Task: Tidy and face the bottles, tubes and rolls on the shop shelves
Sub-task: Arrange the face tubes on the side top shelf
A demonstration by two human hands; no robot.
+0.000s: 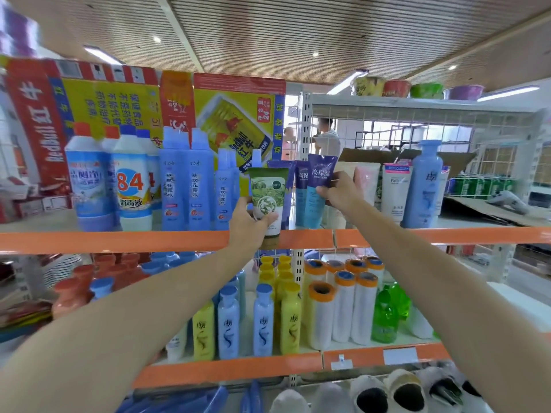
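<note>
Our left hand (253, 222) has its grip wrapped around the lower part of a green tube (268, 193) with a leaf picture, held upright at the front edge of the upper shelf (119, 241). Our right hand (340, 192) pinches a blue tube (320, 186) with white lettering, upright just beside the green one. Blue bottles (186, 186) stand to the left; orange-capped rolls (340, 305) stand on the lower shelf.
</note>
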